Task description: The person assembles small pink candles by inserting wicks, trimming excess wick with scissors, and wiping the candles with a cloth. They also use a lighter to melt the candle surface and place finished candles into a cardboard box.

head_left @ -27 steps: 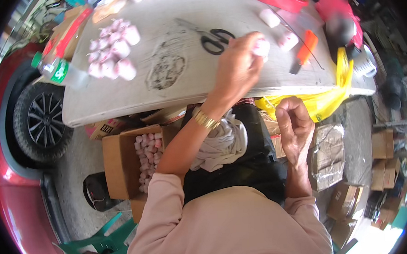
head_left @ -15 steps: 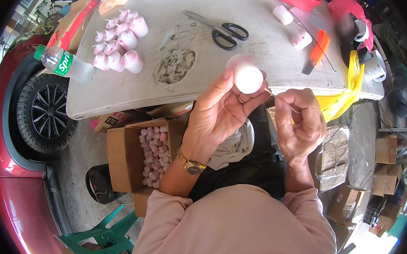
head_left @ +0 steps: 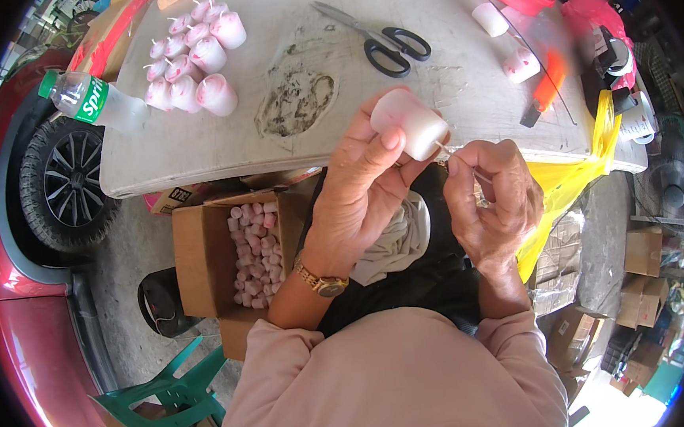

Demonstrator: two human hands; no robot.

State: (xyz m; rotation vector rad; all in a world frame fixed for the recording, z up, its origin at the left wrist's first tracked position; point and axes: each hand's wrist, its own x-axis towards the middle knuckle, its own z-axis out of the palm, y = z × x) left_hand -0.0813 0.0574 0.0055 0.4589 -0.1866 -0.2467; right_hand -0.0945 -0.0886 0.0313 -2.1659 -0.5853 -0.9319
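My left hand (head_left: 356,185) is closed around a white and pink votive candle (head_left: 415,129) just above the table's near edge. The candle lies tilted on its side, its flat white end turned toward my right hand (head_left: 498,198). A thin pale wick (head_left: 442,148) runs out from that end to the pinched fingertips of my right hand. A similar strand shows between the curled fingers. Beyond, on the table (head_left: 195,148), stand several pink-white candles with wicks (head_left: 196,57) and black-handled scissors (head_left: 382,42).
Two loose candles (head_left: 522,64) lie at the right near an orange cutter (head_left: 548,80) and a thin rod. A plastic bottle (head_left: 96,100) lies at the left edge. Below, a cardboard box (head_left: 195,263) holds many candles; a yellow bag (head_left: 566,182) hangs at the right.
The candle in my left hand has turned, so its side and the wick now show more. My right hand has shifted slightly left, still pinching. The view has shifted a little.
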